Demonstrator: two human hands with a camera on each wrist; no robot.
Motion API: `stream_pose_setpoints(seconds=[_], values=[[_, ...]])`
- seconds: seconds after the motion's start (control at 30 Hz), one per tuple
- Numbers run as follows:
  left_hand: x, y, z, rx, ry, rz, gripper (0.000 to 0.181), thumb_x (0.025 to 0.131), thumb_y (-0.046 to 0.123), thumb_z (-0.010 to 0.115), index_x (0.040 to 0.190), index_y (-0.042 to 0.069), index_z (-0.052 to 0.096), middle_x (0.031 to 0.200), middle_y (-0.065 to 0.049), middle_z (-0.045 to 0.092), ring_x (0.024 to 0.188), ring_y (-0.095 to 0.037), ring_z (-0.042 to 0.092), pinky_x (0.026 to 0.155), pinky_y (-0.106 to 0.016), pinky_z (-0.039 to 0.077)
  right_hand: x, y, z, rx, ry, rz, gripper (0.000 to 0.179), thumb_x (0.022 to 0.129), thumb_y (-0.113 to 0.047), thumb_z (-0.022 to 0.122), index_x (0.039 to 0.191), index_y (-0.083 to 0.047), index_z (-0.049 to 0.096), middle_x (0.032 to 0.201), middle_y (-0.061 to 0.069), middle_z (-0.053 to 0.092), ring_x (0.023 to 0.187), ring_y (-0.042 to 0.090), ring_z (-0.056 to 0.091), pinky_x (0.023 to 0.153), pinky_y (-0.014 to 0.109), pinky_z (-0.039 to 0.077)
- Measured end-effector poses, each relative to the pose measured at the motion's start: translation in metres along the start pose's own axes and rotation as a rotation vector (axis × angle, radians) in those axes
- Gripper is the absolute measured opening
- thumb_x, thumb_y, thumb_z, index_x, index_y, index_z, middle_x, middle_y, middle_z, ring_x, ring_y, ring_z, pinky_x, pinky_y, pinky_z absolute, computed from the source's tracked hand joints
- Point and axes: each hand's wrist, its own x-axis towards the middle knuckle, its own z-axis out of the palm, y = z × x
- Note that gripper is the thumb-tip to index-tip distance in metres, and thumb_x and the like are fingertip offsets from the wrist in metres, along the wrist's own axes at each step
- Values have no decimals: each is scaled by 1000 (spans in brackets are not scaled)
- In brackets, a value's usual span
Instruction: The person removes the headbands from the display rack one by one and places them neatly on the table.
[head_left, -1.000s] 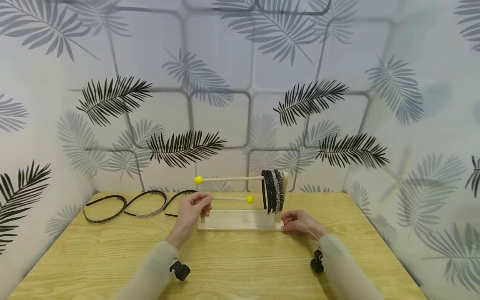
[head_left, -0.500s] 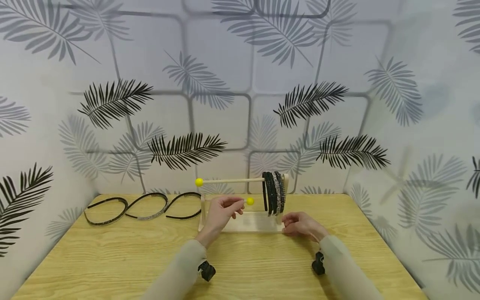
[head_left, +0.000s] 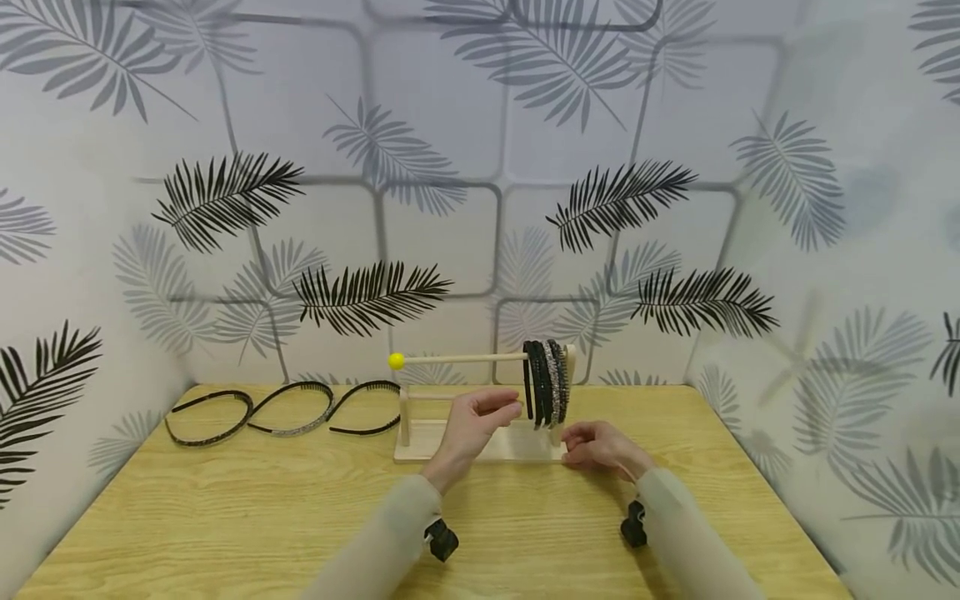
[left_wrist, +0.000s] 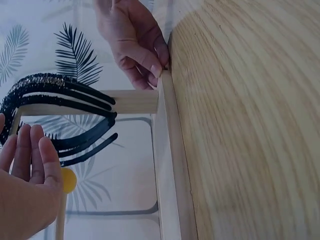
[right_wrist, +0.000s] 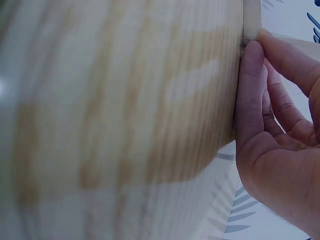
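Observation:
A pale wooden headband stand (head_left: 517,451) stands on the table, with two rods at different heights. Several black and glittery headbands (head_left: 546,385) hang at the right end of its upper rod (head_left: 465,358). My left hand (head_left: 478,423) is in front of the lower rod, close to those headbands, and hides the rod's right end in the head view. In the left wrist view its fingers are extended and hold nothing, beside the lower rod's yellow ball (left_wrist: 69,180). My right hand (head_left: 603,447) pinches the right end of the stand's base between thumb and fingers.
Three more headbands lie in a row on the wooden table (head_left: 247,517) left of the stand; the middle one (head_left: 300,431) has a glittery part. A yellow ball (head_left: 396,361) caps the upper rod's left end. Leaf-patterned walls (head_left: 450,125) enclose the table.
My left hand has moved right along the lower rod, from its left part to past the yellow ball. The right hand keeps its place on the base, and the hung headbands have not moved.

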Motion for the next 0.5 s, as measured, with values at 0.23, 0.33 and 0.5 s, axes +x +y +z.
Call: stream_pose_setpoints(seconds=[0.23, 0.33, 0.5], values=[[6, 1, 14, 20, -13, 4, 37, 90, 18, 72, 123, 0, 67, 119, -17, 69, 98, -11, 67, 93, -33, 53, 1, 2, -2, 0, -9, -24, 36, 81, 2, 73, 115, 6, 62, 92, 4, 64, 79, 11, 58, 70, 22, 52], [9, 2, 18, 18, 5, -8, 36, 90, 19, 73, 123, 4, 68, 119, -12, 70, 102, -15, 67, 95, -36, 52, 2, 3, -1, 25, -17, -18, 36, 82, 2, 73, 116, 6, 61, 92, 5, 63, 80, 11, 58, 70, 22, 53], [12, 3, 25, 20, 15, -11, 36, 89, 20, 73, 122, 6, 69, 120, -11, 69, 106, -16, 64, 96, -37, 52, 2, 2, 0, 36, -17, -15, 36, 83, 4, 71, 117, 6, 60, 93, 5, 62, 80, 11, 58, 70, 22, 53]])
